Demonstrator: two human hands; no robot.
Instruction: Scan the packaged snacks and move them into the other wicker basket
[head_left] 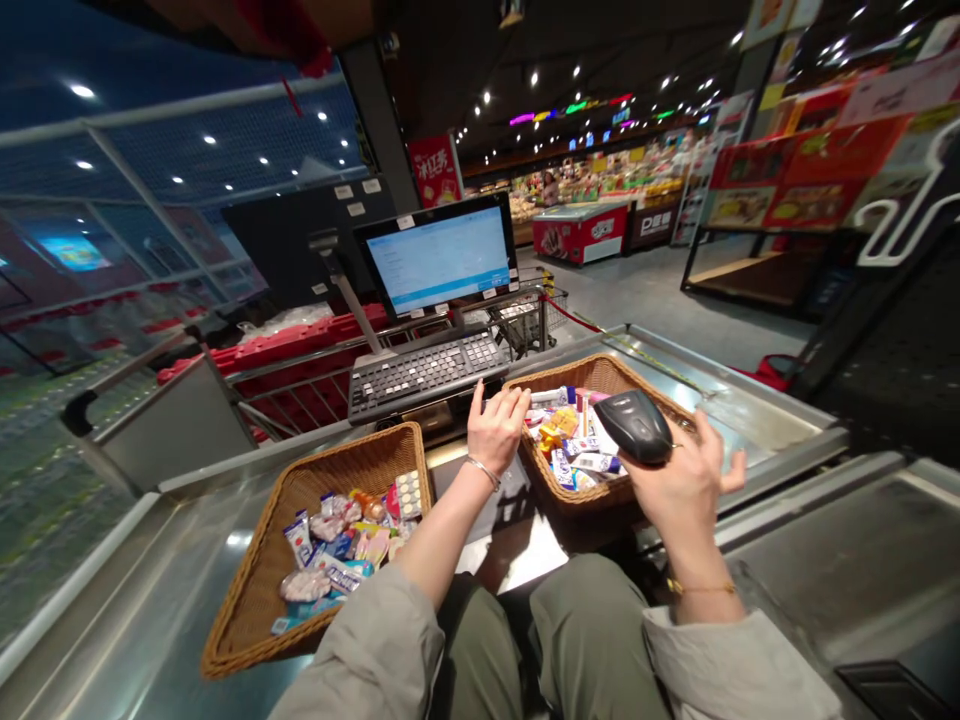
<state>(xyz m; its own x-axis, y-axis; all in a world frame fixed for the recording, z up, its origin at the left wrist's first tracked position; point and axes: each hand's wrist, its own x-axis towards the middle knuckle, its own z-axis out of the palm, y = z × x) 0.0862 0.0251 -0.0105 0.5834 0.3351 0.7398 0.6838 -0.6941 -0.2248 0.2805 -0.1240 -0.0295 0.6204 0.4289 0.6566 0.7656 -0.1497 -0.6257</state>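
My right hand (684, 485) grips a black handheld barcode scanner (637, 428), raised over the right end of a wicker basket (536, 470) of small packaged snacks (577, 440). Some of its fingers stick out to the right, away from the scanner. At that basket's left rim is my left hand (496, 428), fingers stretched out towards the keyboard (427, 372); it holds nothing that I can see. Another wicker basket (247, 590), to my left, contains several wrapped sweets and packets (337, 550). My left forearm and sleeve cover part of its right side.
A lit monitor (442, 255) stands behind the keyboard, beside a thin pole. The metal counter (187, 545) runs under both baskets. Shopping carts with red crates (300, 345) stand beyond its left part. Farther off are a red freezer chest (581, 232) and stocked shelves.
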